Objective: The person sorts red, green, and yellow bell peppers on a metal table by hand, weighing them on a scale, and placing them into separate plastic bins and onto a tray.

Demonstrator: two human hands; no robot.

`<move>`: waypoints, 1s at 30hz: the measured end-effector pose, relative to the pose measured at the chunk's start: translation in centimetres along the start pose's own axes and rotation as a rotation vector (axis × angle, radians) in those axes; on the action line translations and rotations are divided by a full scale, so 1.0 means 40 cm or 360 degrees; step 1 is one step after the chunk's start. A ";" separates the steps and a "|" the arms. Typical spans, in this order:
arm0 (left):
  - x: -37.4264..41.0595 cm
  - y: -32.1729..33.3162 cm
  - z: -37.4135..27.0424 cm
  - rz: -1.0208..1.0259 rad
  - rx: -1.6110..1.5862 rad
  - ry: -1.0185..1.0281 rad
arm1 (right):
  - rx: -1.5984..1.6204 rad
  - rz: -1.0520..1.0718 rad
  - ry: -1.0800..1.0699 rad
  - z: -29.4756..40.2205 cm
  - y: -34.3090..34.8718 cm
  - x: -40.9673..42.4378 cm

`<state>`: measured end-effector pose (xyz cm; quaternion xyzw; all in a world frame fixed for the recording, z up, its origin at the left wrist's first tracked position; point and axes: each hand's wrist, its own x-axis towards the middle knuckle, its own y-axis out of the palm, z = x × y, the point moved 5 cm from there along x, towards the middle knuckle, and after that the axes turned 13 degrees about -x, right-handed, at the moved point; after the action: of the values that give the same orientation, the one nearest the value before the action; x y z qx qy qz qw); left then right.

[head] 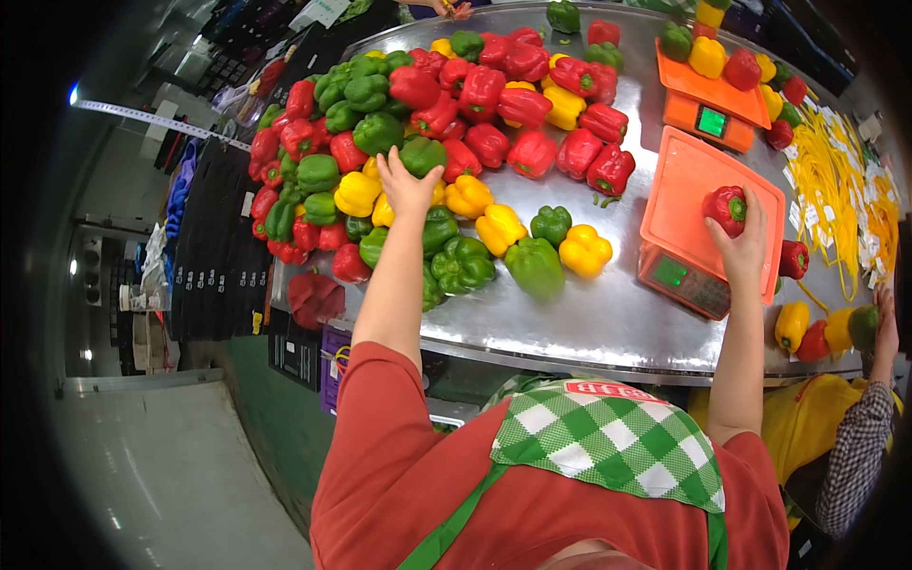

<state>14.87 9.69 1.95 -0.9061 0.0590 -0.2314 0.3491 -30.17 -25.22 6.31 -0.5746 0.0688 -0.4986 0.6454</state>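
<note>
My left hand (410,187) reaches into the pile, its thumb and fingers spread around a green bell pepper (422,154). Yellow bell peppers (357,194) lie close beside that hand. On the right, my right hand (744,242) grips a red bell pepper (722,208) over the orange tray (684,192) of a digital scale. The scale's green display (670,271) is lit. Whether the red pepper rests on the tray cannot be told. Between my arms, a yellow bell pepper (585,251) and several green ones (534,267) sit on the steel table (570,328).
A second orange scale (712,107) bears several peppers farther back. Yellow straps with white tags (830,171) lie at the right. A co-worker's hand (885,320) touches a row of peppers there. Black crates (217,242) are stacked left of the table. Another person's hand (456,10) shows at the far edge.
</note>
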 end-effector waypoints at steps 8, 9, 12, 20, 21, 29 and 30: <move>-0.016 -0.014 -0.045 0.0104 -0.0283 0.0009 | 0.0208 0.0026 0.0060 0.013 -0.014 -0.026; -0.036 -0.007 -0.049 0.0095 -0.0333 0.0179 | 0.0225 0.0056 0.0090 0.012 -0.017 -0.030; -0.111 0.059 -0.124 0.0487 -0.1472 -0.0117 | 0.0200 -0.0031 0.0135 -0.009 -0.010 -0.036; -0.352 0.223 -0.522 0.1604 -0.3387 -0.1510 | 0.0399 -0.0107 0.0324 -0.032 0.009 -0.038; -0.377 0.251 -0.561 0.1787 -0.3387 -0.1566 | 0.0484 -0.0111 0.0370 -0.041 0.013 -0.041; -0.434 0.437 -0.726 0.2073 -0.3141 -0.1365 | 0.0529 -0.0173 0.0508 -0.080 -0.011 -0.040; -0.435 0.460 -0.736 0.2000 -0.2944 -0.1173 | 0.0538 -0.0190 0.0522 -0.087 -0.012 -0.036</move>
<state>-13.10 -17.23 2.34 -0.6386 0.5363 0.3881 -0.3924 -33.48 -26.45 4.85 -0.3727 0.0541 -0.6269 0.6820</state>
